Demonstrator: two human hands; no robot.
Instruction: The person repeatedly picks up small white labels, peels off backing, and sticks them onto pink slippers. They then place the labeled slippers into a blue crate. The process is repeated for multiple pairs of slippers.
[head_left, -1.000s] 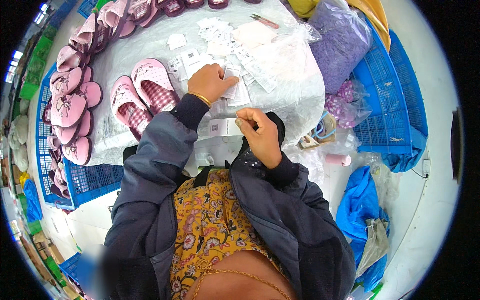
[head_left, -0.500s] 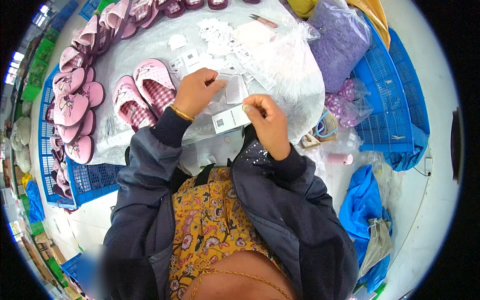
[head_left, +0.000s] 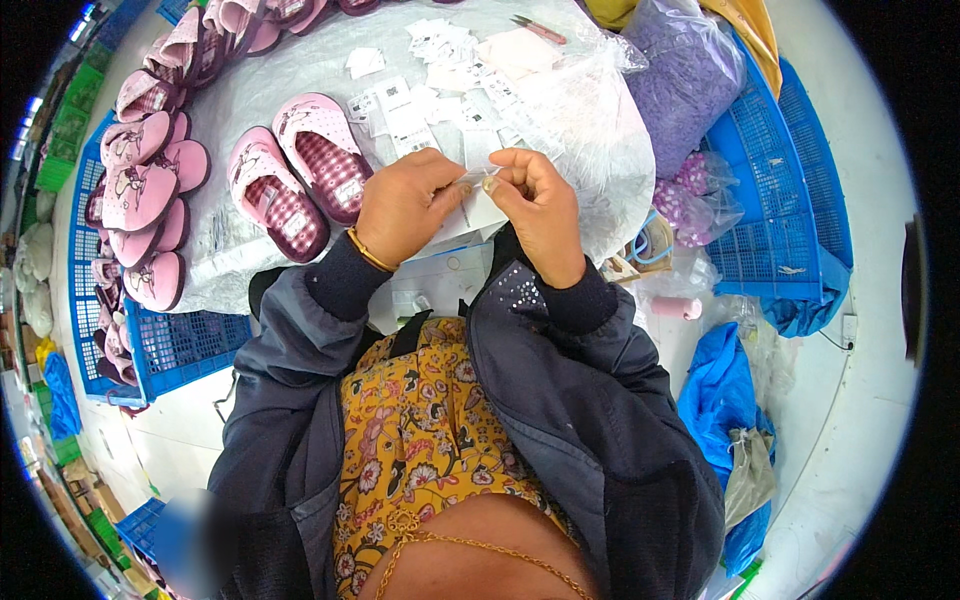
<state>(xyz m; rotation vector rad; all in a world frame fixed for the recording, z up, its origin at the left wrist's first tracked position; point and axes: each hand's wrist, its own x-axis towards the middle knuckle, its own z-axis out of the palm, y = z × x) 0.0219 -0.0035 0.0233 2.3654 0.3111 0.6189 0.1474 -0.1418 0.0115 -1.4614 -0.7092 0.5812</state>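
Observation:
My left hand (head_left: pixel 405 205) and my right hand (head_left: pixel 540 210) face each other at the table's near edge, both in a pinch, fingertips almost meeting. A white paper tag (head_left: pixel 486 212) shows between and below the fingers, its upper end at my right fingertips. Something thin and pale seems to run between the two pinches; what my left fingers grip is too small to make out. Left of my left hand lies a pair of pink slippers (head_left: pixel 318 135) with checked lining. Beyond the hands are printed white tags (head_left: pixel 402 112) and a heap of small white labels (head_left: pixel 440 45).
More pink slippers (head_left: pixel 140 200) line the table's left and far edges, by a blue crate (head_left: pixel 190 345). Clear plastic bags (head_left: pixel 590 110), small scissors-like snips (head_left: pixel 538 30) and a bag of purple material (head_left: pixel 680 80) lie right, beside another blue crate (head_left: pixel 770 220).
My right hand has drawn the tag in toward my left hand, and the fingertips are now close together. The tag has turned and is partly covered by the hands.

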